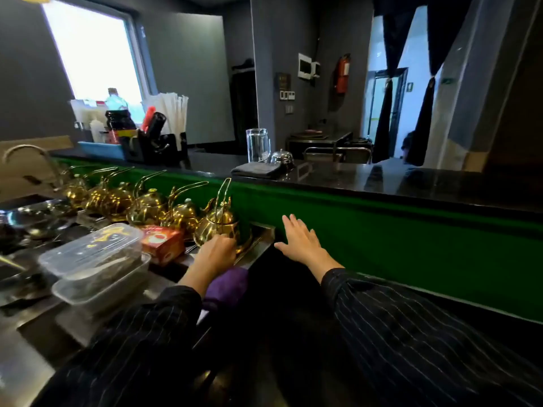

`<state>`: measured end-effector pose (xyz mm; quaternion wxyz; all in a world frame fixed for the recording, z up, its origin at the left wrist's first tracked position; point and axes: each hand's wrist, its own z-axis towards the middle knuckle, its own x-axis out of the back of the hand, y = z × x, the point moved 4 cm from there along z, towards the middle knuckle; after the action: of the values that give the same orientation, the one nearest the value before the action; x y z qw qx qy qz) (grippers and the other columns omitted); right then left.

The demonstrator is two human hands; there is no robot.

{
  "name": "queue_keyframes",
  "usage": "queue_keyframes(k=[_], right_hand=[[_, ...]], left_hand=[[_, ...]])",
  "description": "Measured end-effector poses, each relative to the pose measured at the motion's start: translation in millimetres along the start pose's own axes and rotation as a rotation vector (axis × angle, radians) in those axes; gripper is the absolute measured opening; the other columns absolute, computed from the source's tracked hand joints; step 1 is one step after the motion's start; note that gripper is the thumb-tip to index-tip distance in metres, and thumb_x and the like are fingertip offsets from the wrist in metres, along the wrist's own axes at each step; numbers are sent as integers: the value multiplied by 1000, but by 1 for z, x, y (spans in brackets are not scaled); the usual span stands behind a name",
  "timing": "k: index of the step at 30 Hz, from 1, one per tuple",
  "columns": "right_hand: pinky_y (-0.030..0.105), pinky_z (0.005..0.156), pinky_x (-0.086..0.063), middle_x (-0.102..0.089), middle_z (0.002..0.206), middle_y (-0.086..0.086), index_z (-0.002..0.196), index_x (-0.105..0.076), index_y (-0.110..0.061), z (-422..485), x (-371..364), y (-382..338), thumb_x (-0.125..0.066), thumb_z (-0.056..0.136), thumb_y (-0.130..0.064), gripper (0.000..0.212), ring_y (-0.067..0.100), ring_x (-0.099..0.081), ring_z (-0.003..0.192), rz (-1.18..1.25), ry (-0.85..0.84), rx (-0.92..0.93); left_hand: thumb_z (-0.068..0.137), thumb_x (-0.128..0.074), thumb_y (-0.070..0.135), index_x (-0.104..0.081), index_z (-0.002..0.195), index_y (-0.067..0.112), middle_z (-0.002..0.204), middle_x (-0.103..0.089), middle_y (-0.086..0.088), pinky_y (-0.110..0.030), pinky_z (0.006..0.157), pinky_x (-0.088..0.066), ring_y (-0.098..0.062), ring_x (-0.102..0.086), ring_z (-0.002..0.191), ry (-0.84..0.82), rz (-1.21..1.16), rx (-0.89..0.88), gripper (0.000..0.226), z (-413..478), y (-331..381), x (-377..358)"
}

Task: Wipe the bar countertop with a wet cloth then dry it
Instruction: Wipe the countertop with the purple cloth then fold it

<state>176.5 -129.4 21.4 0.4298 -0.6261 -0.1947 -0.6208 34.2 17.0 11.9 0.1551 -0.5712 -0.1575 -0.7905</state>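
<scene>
Reaching forward from the near edge: two arms in dark pinstriped sleeves (411,327).

Left hand (216,252): curled, knuckles up, resting against the base of the nearest gold teapot (219,223); whether it grips the pot cannot be told.

Purple cloth (227,284): bunched on the lower steel counter (258,245), directly under the left wrist and touching it.

Right hand (302,240): open flat, fingers spread, empty, held just right of the steel counter's end, in front of the green panel (396,245).

Two clear lidded tubs (97,259): stacked, near left.

Red box (163,243): between the tubs and the nearest teapot.

Further gold teapots (147,205): a row running far left along the foot of the green panel.

Tap (29,155): curved, far left.

Bar top (411,183): black, glossy, above the green panel.

Grey cloth (258,170): folded, lying on the bar top, centre.

Glass (258,143) and small steel pot (282,158): just behind the grey cloth.

Caddy (155,142) with straws: far left on the bar top.

Red extinguisher (342,73): on the far wall.
</scene>
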Motion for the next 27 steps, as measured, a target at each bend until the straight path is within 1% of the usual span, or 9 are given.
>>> queue_keyframes(k=[4,6,9,11,14,17,20,23,27], right_hand=[[55,115,-22,-11,162,9,154,-11,-12,1,-51,-38,-50,97,-35,73,28,-12,149,-13,-127,60],[54,112,-29,-25,157,10,150,-24,-10,2,-77,-55,-48,98,-34,63,29,-21,146,-11,-159,80],[52,103,-40,-39,141,11,135,-46,-6,0,-101,-72,-43,99,-30,42,31,-32,135,11,-116,83],[50,97,-45,-42,133,12,126,-53,-5,-3,-110,-80,-41,100,-26,36,32,-36,129,25,-45,90],[49,95,-46,-44,128,11,121,-54,-4,-3,-115,-83,-42,99,-22,31,32,-40,124,93,9,81],[52,97,-44,-43,127,12,118,-50,-6,1,-116,-81,-43,97,-18,26,32,-40,123,144,-38,43],[51,98,-40,-43,128,13,118,-47,-5,4,-111,-83,-41,94,-13,25,33,-39,123,143,-93,23],[51,97,-37,-50,127,17,117,-45,-5,1,-105,-85,-38,94,-9,24,36,-44,121,126,-98,46],[45,80,-43,-55,117,20,110,-43,-5,-9,-93,-80,-38,97,-8,14,38,-55,106,137,-14,140]], left_hand=[[84,-51,17,-65,101,4,110,-61,-16,-43,82,-49,-34,-57,106,-100,3,102,26,-21,-37,-28],[87,-51,22,-61,107,5,114,-58,-16,-43,87,-47,-33,-54,111,-142,-21,120,28,-27,-49,-42],[89,-53,25,-55,119,5,121,-54,-17,-41,95,-41,-33,-49,115,-97,-105,137,36,-28,-54,-51],[88,-56,25,-51,125,4,127,-49,-18,-40,98,-39,-33,-45,118,-44,-152,165,43,-28,-55,-54],[90,-53,34,-50,122,0,132,-43,-20,-43,102,-37,-35,-38,123,-43,-169,300,46,-30,-60,-61],[90,-52,37,-46,124,1,132,-41,-23,-45,104,-33,-38,-34,126,-35,-248,399,50,-34,-62,-66],[86,-58,31,-51,113,2,120,-48,-21,-41,97,-39,-34,-43,116,39,-349,398,39,-35,-58,-65],[79,-61,26,-55,99,4,109,-53,-17,-39,85,-44,-31,-50,105,36,-375,409,30,-34,-56,-59],[78,-62,22,-57,94,10,107,-50,-10,-42,85,-47,-26,-49,101,60,-343,324,20,-35,-46,-48]])
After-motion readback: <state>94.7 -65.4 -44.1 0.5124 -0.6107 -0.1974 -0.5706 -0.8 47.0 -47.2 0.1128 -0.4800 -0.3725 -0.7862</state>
